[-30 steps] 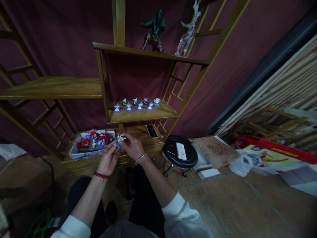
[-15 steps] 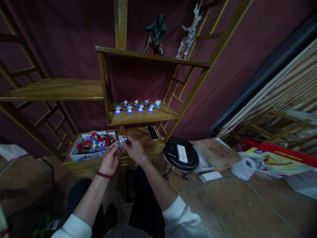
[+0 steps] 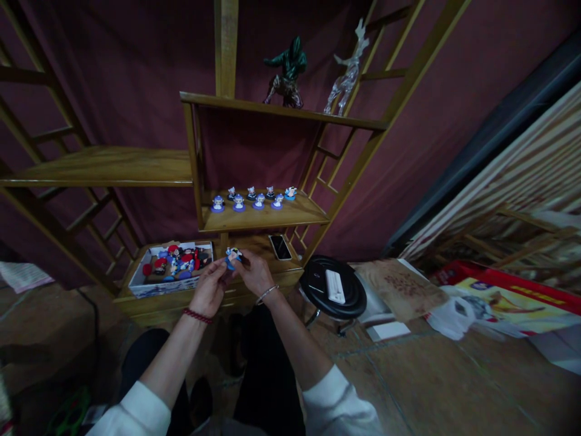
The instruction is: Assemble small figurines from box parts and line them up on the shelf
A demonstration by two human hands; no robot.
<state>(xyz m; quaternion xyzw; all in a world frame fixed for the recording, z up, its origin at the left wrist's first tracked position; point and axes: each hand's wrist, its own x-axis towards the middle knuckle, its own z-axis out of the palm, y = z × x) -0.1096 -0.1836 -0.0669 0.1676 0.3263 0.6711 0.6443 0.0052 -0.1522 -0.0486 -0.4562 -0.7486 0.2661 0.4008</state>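
A small figurine (image 3: 233, 258) with a blue base and a pale body is gripped between both hands, over the low cabinet top. My left hand (image 3: 209, 289) pinches it from the left, at its base. The fingers of my right hand (image 3: 255, 274) close on its right side. To the left, a white cardboard box (image 3: 154, 290) holds several jumbled figurines (image 3: 181, 260) in red, blue and black. On the shelf above, a front row of purple-based figurines (image 3: 238, 203) stands before a back row of dark-based ones (image 3: 251, 193). A blue-based figurine (image 3: 290, 193) ends the back row on the right.
A phone (image 3: 280, 247) lies on the cabinet top, right of my hands. Beside the cabinet stands a round black stool (image 3: 322, 281) with a white item on it. A green hooded statue (image 3: 288, 72) and a clear statue (image 3: 347, 72) occupy the upper shelf (image 3: 272, 109).
Both hands have moved slightly right with the figurine, which is turned a little between the fingers. The view has shifted slightly. The shelf figurines keep their places.
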